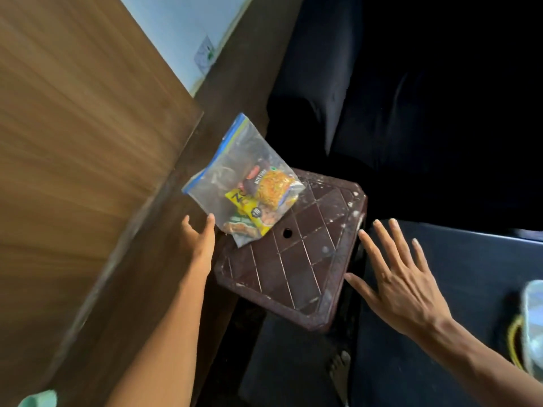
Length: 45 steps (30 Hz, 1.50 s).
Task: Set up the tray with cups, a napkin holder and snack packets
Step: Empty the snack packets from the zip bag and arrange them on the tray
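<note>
1. The picture is blurred by motion, worst on the wooden panel (73, 142) at the left. At the lower right edge a clear thing (533, 318) with a yellow cord (514, 339) is cut off, and I cannot tell what it is. A pale green thing (41, 399) is cut off at the bottom left corner. The upper right is a dark seat (411, 98), too dim for any detail.
2. The snack packets (270, 192) – yellow, orange and green – sit inside a clear zip bag (244, 177) with a blue seal. Their print is mostly unreadable.
3. The bag lies on the far left corner of a dark brown stool (296, 268), and its sealed end juts out past the stool towards the panel.
4. The left hand (199, 242) is open, fingers straight and thumb apart, holding nothing. One fingertip is at the bag's near edge – touching or just short of it, I cannot tell.
5. The right hand (402, 280) is spread wide and holds nothing. It hangs over the stool's right edge, above a dark surface (470, 274).
6. Behind the panel are a pale wall (182, 33) and a socket (205, 54).
7. The stool top has diamond grooves and a hole (287, 232) in the middle, and its near half is bare. The panel stands close on the left, leaving a narrow gap that the left forearm fills.
</note>
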Available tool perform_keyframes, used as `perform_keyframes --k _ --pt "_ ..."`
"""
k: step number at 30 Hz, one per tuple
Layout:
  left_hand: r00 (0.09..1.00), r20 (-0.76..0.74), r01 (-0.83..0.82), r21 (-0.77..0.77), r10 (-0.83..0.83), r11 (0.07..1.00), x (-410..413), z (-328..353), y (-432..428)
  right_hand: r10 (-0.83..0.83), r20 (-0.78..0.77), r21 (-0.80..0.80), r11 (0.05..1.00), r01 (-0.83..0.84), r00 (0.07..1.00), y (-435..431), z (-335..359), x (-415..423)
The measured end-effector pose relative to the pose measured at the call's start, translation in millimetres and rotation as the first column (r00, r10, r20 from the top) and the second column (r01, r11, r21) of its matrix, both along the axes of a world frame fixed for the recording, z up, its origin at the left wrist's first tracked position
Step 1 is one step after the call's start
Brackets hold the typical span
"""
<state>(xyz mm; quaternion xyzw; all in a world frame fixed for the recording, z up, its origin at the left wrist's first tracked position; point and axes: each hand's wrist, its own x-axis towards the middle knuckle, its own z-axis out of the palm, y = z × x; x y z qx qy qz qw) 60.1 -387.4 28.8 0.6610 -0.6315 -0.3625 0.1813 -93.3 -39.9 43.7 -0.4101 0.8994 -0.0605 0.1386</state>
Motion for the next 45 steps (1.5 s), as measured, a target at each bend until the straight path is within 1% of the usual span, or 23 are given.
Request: perform_keyframes --k 2,6,8,10,12,14,15,17,18,20,23,25,27,29,30,33,36,38,40,41,43,44,45 --pt "0.992 -0.108 -0.056 0.123 0.070 0.991 -5 -4 -23 0.001 0.001 -0.007 1.000 -0.001 1.000 -9 6 5" --pt "0.961 -0.185 -0.143 0.299 0.204 0.943 -18 -17 -56 -0.012 0.017 -0.068 0.998 0.013 1.000 -12 17 15" --pt "0.938 -0.244 -0.149 0.362 0.248 0.920 -25 -25 -65 -0.040 0.037 -0.089 0.995 0.043 0.998 -6 22 18" --pt "0.890 -0.336 -0.170 0.380 0.307 0.909 -34 -29 -68 -0.073 0.091 -0.100 0.992 0.082 0.993 2 26 21" --pt "0.864 -0.397 -0.167 0.353 0.309 0.921 -42 -24 -62 -0.134 0.213 -0.099 0.983 0.157 0.968 10 34 27" --pt "0.889 -0.392 -0.129 0.281 0.237 0.951 -48 -8 -48 -0.236 0.341 -0.085 0.956 0.280 0.910 16 49 35" --pt "0.907 -0.377 -0.104 0.224 0.185 0.969 -50 5 -37 -0.276 0.370 -0.101 0.937 0.334 0.887 19 58 39" --pt "0.935 -0.354 0.022 0.037 -0.007 0.999 -52 35 -10 -0.312 0.447 -0.208 0.875 0.437 0.838 25 79 49" --pt "0.931 -0.337 0.118 -0.081 -0.139 0.990 -53 51 6 -0.329 0.514 -0.262 0.819 0.510 0.792 28 93 51" --pt "0.887 -0.271 0.301 -0.274 -0.374 0.913 -57 88 41 -0.323 0.667 -0.303 0.705 0.641 0.671 30 121 51" --pt "0.752 -0.070 0.561 -0.455 -0.656 0.692 -64 145 101 -0.182 0.888 -0.262 0.554 0.790 0.422 32 162 44" --pt "0.684 0.065 0.644 -0.521 -0.727 0.560 -61 178 143 -0.092 0.961 -0.189 0.467 0.864 0.260 33 188 37" --pt "0.658 0.149 0.662 -0.581 -0.739 0.473 -52 205 185 -0.035 0.991 -0.102 0.421 0.901 0.129 37 212 30" --pt "0.625 0.224 0.669 -0.648 -0.748 0.364 -40 222 226 -0.008 0.999 -0.027 0.411 0.911 0.033 51 230 24" --pt "0.604 0.254 0.670 -0.676 -0.756 0.308 -33 228 245 -0.002 1.000 -0.007 0.412 0.911 0.009 61 236 21" --pt "0.550 0.307 0.682 -0.702 -0.777 0.206 -10 238 302 0.013 1.000 0.015 0.457 0.889 -0.024 102 242 23" --pt "0.485 0.381 0.750 -0.644 -0.787 0.150 5 247 366 -0.029 1.000 0.019 0.463 0.886 -0.006 156 243 31" --pt "0.467 0.415 0.784 -0.602 -0.781 0.150 13 256 409 -0.036 0.998 0.053 0.428 0.902 -0.042 200 248 35" --pt "0.477 0.409 0.794 -0.580 -0.778 0.181 19 269 453 0.030 0.994 0.084 0.398 0.913 -0.104 247 254 39" --pt "0.473 0.392 0.800 -0.567 -0.789 0.198 21 274 475 0.062 0.992 0.079 0.393 0.916 -0.112 269 258 41" --pt "0.446 0.286 0.817 -0.517 -0.848 0.255 30 284 515 0.095 0.993 0.031 0.393 0.919 -0.074 311 265 46" --pt "0.396 0.182 0.852 -0.439 -0.900 0.286 36 290 530 0.100 0.994 -0.005 0.397 0.918 -0.038 329 268 48" --pt "0.330 0.076 0.902 -0.320 -0.941 0.291 43 298 540 0.095 0.995 -0.038 0.408 0.912 -0.001 345 272 49"
